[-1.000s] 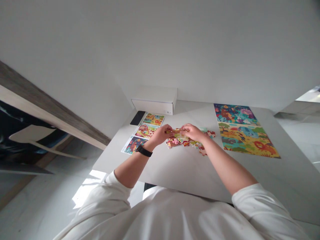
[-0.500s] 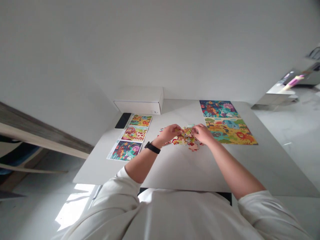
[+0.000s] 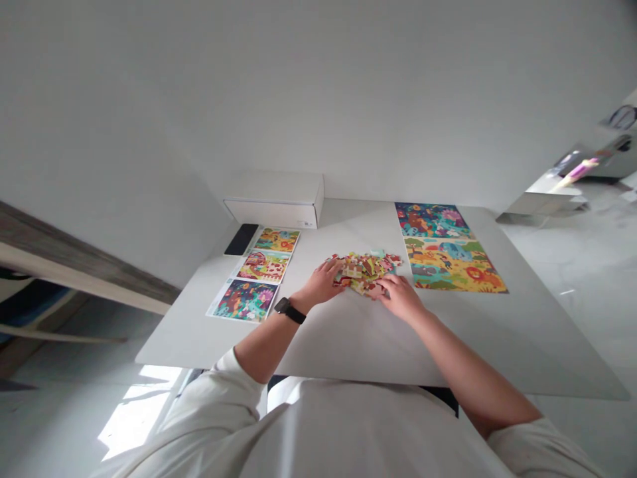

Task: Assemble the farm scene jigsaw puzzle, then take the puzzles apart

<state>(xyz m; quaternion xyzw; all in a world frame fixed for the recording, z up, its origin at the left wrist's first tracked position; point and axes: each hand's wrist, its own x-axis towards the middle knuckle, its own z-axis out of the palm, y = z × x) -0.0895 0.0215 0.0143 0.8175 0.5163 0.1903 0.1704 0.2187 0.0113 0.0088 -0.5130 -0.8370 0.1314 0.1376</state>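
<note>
A heap of jigsaw puzzle pieces (image 3: 365,267) in red, green, pink and cream lies in the middle of the white table (image 3: 343,338). At the heap's left edge is my left hand (image 3: 322,281), its fingers stretched out against the pieces. My right hand (image 3: 399,296) touches the lower right edge, with fingers extended over a few pink pieces. Neither hand visibly lifts a piece. A dark watch (image 3: 290,309) is on my left wrist.
Left of the heap lies a sheet with three printed pictures (image 3: 253,275), beside a black phone (image 3: 241,239). A white box (image 3: 273,200) stands against the wall. To the right lie two colourful animal pictures, a dark one (image 3: 432,220) and a yellow one (image 3: 452,264).
My hands have moved apart and down from above the heap to its left and lower right edges. The pieces are drawn closer together, and more of the heap shows.
</note>
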